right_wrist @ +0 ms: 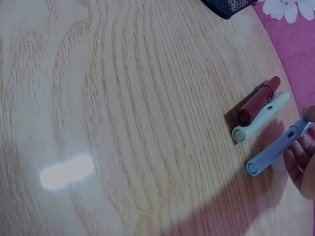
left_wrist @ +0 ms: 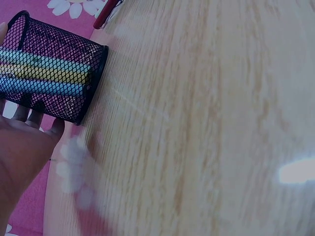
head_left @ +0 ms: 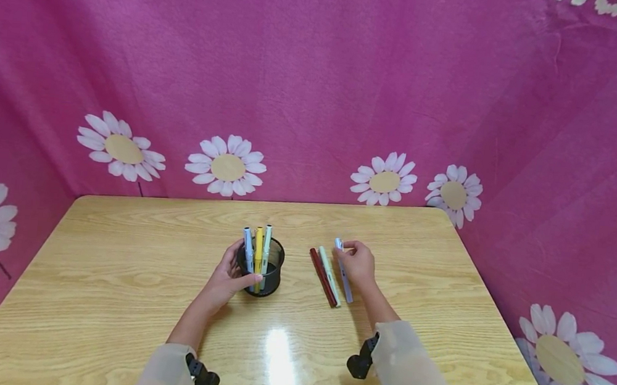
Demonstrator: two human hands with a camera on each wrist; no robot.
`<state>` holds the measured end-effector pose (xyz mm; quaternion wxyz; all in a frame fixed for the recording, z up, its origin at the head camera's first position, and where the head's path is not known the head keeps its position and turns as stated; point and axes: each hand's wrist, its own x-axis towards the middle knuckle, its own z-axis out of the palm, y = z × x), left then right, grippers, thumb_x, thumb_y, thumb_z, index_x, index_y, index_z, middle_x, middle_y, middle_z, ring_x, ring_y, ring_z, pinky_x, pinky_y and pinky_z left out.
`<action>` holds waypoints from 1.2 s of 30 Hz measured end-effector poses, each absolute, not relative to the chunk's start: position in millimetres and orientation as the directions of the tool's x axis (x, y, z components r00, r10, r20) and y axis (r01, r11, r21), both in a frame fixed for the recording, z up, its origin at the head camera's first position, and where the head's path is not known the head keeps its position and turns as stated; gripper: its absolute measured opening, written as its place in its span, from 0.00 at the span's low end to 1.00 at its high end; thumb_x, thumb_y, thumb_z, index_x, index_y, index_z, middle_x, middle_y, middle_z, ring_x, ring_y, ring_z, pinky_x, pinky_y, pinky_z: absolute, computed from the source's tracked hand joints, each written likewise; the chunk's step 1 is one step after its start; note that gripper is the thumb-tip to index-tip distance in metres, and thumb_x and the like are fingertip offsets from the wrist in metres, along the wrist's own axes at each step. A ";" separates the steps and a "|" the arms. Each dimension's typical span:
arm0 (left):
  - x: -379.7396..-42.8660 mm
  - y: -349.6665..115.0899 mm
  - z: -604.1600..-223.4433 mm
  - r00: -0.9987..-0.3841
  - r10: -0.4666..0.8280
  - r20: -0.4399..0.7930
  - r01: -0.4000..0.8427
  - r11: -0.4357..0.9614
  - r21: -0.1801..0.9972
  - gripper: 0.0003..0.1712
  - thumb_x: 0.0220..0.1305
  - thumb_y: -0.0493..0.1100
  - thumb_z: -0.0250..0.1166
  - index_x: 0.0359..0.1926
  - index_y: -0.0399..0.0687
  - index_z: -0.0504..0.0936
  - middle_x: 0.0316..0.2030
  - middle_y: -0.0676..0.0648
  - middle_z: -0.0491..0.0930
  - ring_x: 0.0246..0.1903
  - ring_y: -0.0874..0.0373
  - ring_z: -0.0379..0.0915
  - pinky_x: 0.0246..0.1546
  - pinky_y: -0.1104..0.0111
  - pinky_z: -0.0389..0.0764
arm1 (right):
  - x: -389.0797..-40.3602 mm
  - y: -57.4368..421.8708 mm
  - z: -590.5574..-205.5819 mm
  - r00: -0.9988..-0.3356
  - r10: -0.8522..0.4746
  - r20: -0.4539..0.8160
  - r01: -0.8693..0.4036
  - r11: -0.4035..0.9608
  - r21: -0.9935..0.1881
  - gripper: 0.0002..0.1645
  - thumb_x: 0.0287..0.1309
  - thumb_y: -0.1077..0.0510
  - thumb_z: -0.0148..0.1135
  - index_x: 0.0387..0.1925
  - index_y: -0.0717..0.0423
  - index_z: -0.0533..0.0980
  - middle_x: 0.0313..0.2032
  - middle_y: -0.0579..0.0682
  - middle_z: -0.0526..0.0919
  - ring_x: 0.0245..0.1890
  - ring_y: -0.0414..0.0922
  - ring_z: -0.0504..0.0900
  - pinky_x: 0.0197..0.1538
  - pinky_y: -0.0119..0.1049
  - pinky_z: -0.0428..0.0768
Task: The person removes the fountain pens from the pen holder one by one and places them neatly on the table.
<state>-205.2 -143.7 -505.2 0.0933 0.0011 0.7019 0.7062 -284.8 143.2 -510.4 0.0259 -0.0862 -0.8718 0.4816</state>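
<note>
My left hand grips a black mesh pen cup from its left side, thumb across the front and fingers behind. Inside it stand a light blue pen, a yellow pen and a pale green pen, leaning left. To the right, my right hand pinches a lavender pen near its capped far end. In the right wrist view, that pen's near end points toward the camera. Just left of it, a dark red pen and a pale mint pen lie side by side on the table.
The wooden table reaches back to a pink curtain with white daisies, which also hangs along both sides. A bright light reflection shows on the tabletop between the forearms. Each wrist wears a small black camera.
</note>
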 end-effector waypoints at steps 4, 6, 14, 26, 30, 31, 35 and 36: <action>-205.2 -143.1 -506.2 -0.984 0.128 -0.127 -0.127 0.003 0.992 0.51 0.54 0.39 0.69 0.71 0.64 0.47 0.73 0.47 0.48 0.73 0.49 0.42 0.71 0.53 0.47 | -285.2 141.8 -512.9 -0.983 0.180 -0.039 0.130 0.531 -0.838 0.19 0.51 0.52 0.66 0.41 0.61 0.79 0.23 0.47 0.73 0.21 0.38 0.68 0.23 0.27 0.68; -204.8 -143.0 -506.5 -0.984 0.124 -0.127 -0.128 0.002 0.992 0.51 0.54 0.39 0.69 0.71 0.65 0.48 0.72 0.47 0.49 0.73 0.50 0.42 0.72 0.53 0.47 | -284.9 141.1 -513.5 -0.983 0.181 -0.040 0.132 0.533 -0.836 0.19 0.51 0.52 0.66 0.41 0.61 0.79 0.23 0.47 0.73 0.21 0.38 0.68 0.22 0.27 0.68; -205.2 -144.5 -507.5 -0.985 0.127 -0.114 -0.115 0.002 0.993 0.51 0.54 0.38 0.69 0.71 0.63 0.48 0.72 0.47 0.49 0.72 0.50 0.42 0.72 0.53 0.47 | -281.5 135.4 -512.2 -0.985 0.170 -0.037 0.125 0.544 -0.830 0.19 0.51 0.51 0.66 0.41 0.61 0.79 0.25 0.48 0.74 0.22 0.39 0.69 0.23 0.27 0.68; -204.7 -143.8 -507.0 -0.988 0.130 -0.080 -0.081 -0.001 0.997 0.50 0.54 0.37 0.68 0.71 0.61 0.49 0.72 0.48 0.49 0.73 0.52 0.41 0.72 0.53 0.44 | -281.9 131.1 -516.3 -0.983 0.172 -0.063 0.151 0.571 -0.807 0.18 0.54 0.52 0.65 0.41 0.60 0.79 0.30 0.52 0.80 0.24 0.40 0.72 0.24 0.27 0.69; -204.6 -143.9 -506.9 -0.988 0.128 -0.083 -0.084 -0.005 0.996 0.50 0.54 0.36 0.68 0.71 0.62 0.49 0.72 0.48 0.50 0.73 0.51 0.42 0.72 0.53 0.46 | -281.8 130.0 -518.0 -0.983 0.177 -0.055 0.149 0.575 -0.804 0.18 0.53 0.51 0.65 0.41 0.60 0.79 0.31 0.54 0.81 0.25 0.41 0.73 0.24 0.27 0.69; -204.6 -143.9 -506.9 -0.988 0.128 -0.085 -0.086 -0.006 0.996 0.50 0.54 0.36 0.68 0.71 0.62 0.49 0.72 0.47 0.50 0.72 0.50 0.42 0.72 0.53 0.46 | -281.7 129.9 -518.4 -0.982 0.179 -0.056 0.151 0.575 -0.804 0.18 0.53 0.51 0.65 0.41 0.60 0.79 0.31 0.54 0.81 0.25 0.41 0.73 0.24 0.27 0.69; -204.9 -144.1 -507.5 -0.988 0.127 -0.089 -0.090 -0.005 0.996 0.50 0.53 0.36 0.69 0.71 0.62 0.49 0.72 0.48 0.50 0.72 0.50 0.42 0.72 0.53 0.47 | -280.9 128.9 -521.0 -0.981 0.182 -0.070 0.164 0.574 -0.802 0.19 0.54 0.50 0.64 0.41 0.60 0.79 0.31 0.53 0.80 0.25 0.41 0.74 0.24 0.27 0.70; -205.0 -144.1 -507.6 -0.988 0.128 -0.090 -0.091 -0.003 0.996 0.50 0.53 0.36 0.69 0.71 0.62 0.49 0.72 0.48 0.50 0.72 0.50 0.43 0.72 0.53 0.47 | -280.8 128.7 -521.4 -0.981 0.182 -0.074 0.167 0.576 -0.800 0.19 0.54 0.49 0.64 0.42 0.60 0.79 0.31 0.53 0.80 0.25 0.41 0.74 0.24 0.27 0.70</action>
